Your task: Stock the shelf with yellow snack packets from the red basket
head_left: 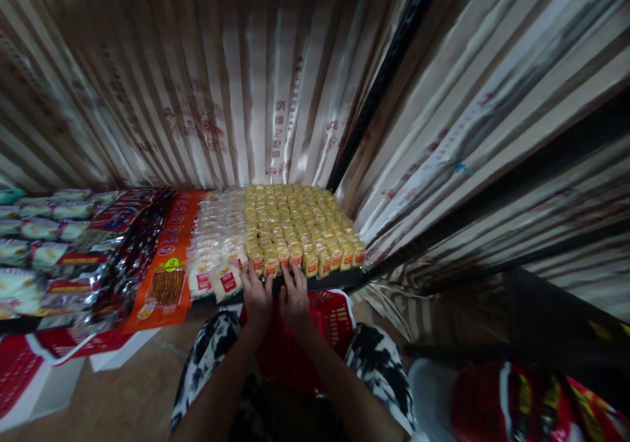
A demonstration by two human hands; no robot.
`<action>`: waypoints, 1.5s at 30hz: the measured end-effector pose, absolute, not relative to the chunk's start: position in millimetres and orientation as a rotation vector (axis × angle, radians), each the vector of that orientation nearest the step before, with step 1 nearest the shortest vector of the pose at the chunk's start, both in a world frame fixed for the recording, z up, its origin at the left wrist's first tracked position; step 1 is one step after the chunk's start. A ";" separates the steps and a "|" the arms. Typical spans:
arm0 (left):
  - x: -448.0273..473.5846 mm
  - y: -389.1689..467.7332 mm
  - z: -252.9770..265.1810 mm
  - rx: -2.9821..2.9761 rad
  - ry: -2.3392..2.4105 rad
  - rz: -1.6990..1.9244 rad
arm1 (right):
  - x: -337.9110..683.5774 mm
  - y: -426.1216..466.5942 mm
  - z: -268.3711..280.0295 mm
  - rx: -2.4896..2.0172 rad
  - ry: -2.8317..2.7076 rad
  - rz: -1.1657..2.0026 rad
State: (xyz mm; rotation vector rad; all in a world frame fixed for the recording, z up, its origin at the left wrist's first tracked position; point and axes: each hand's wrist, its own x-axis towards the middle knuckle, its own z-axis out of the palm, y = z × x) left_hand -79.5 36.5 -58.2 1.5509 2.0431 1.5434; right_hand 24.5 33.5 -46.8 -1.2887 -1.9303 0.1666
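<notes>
My left hand point(256, 296) reaches to the shelf's front edge, its fingers stretched out against the front row of small yellow packets point(300, 222). Close beside it, my right hand point(295, 298) has its fingertips on packets of the same front row, fingers also extended. Neither hand appears to be wrapped around a packet. The yellow packets stand upright in tight rows. White clear-wrapped packets point(216, 239) with red labels sit just left of them. Below my hands, between my knees, is a red plastic basket point(339, 317), partly hidden by my forearms.
An orange snack bag point(167, 258), dark shiny packs point(113, 245) and white packs point(37, 229) fill the shelf's left side. Striped sheeting point(256, 88) hangs behind, with a dark post point(378, 81) at the corner. Red packages point(482, 399) lie low at right.
</notes>
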 end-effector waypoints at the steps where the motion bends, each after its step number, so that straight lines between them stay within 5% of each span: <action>1: -78.8 38.0 -58.5 1.538 2.046 1.556 | 24.9 33.9 -47.6 -1.280 -1.936 0.161; 16: -77.4 44.1 -64.3 1.944 2.125 1.424 | -21.2 75.8 27.6 -1.109 -2.313 -0.006; 45: -87.8 29.3 -69.5 1.622 1.933 1.604 | 17.1 35.8 -19.3 -1.052 -2.163 -0.012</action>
